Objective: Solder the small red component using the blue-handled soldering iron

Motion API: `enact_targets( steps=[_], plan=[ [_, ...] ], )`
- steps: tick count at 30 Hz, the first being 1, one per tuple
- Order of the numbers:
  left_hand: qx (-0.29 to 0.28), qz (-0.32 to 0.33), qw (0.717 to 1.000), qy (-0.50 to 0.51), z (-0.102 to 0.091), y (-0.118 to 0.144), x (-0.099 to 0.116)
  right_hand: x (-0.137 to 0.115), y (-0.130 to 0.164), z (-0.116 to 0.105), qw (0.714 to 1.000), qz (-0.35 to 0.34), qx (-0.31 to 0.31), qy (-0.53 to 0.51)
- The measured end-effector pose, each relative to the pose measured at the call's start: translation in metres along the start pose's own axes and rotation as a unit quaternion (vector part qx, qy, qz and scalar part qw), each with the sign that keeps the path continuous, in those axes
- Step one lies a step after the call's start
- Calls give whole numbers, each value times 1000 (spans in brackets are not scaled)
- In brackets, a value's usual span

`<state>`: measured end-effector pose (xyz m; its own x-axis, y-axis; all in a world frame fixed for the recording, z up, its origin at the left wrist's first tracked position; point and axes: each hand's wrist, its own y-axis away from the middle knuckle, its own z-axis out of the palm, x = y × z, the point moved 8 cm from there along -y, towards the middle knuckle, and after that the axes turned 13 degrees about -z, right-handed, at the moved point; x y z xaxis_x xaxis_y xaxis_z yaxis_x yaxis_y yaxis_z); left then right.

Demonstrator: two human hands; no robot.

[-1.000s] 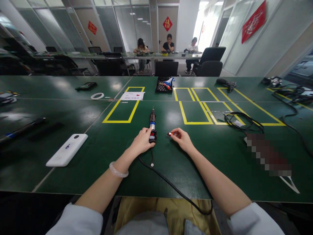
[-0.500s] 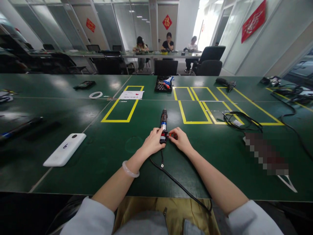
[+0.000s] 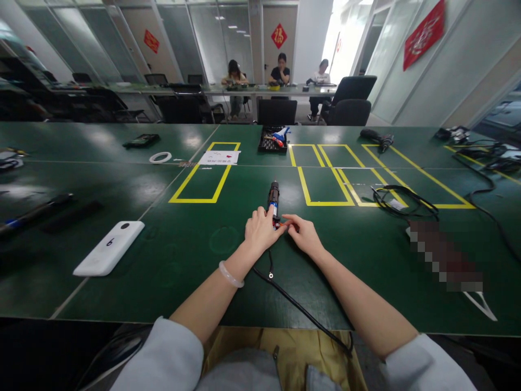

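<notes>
With loosely curled left hand (image 3: 260, 231), holding the tool (image 3: 274, 195) at that hand's one o'clock. With nearly closed right hand (image 3: 304, 234), pinching an orange bit (image 3: 284, 224) at the tool's five o'clock.

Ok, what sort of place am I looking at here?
Probably an office-type room used as a workspace: glass partitions stand behind, a green table is marked with yellow tape outlines, and people sit at another table beyond.

Worktop (image 3: 195, 233): white case (image 3: 108, 251) left, tape roll (image 3: 160, 162) near paper (image 3: 218, 158), black tray (image 3: 264, 147) far side, coiled cable (image 3: 408, 190) right.
</notes>
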<state>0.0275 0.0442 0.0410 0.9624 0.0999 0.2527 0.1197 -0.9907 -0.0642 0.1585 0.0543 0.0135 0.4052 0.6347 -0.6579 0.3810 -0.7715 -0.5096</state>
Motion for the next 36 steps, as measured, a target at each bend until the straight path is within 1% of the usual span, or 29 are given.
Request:
enact_targets(
  steps=[6,9,11,13,15,20,24,28,30,32,34,36],
  plan=[
    [25,19,999,-28,-5,-2,-4,10,2,2,996,34,21,-81],
    [41,28,998,-50,-12,0,-15,13,2,4,993,38,13,-110],
    [44,25,997,-61,-18,1,-28,13,2,5,992,41,10,-117],
    [39,14,997,-70,-24,2,-46,13,2,4,993,44,7,-114],
    [30,-1,996,-83,-30,3,-69,13,3,4,993,47,1,-111],
    [8,-44,991,-125,-45,3,-139,16,3,5,992,52,9,-114],
    [16,-83,983,-161,-55,4,-197,17,4,4,992,49,16,-111],
    [18,-125,977,-171,-65,3,-244,15,3,4,994,50,8,-100],
    [12,-145,975,-166,-70,2,-260,15,3,4,994,50,6,-102],
    [9,-163,973,-164,-75,4,-269,14,3,5,993,50,5,-106],
    [24,-172,969,-178,-82,7,-267,14,3,5,993,49,3,-107],
    [58,-162,962,-211,-89,12,-255,13,2,5,994,48,-1,-100]
  ],
)
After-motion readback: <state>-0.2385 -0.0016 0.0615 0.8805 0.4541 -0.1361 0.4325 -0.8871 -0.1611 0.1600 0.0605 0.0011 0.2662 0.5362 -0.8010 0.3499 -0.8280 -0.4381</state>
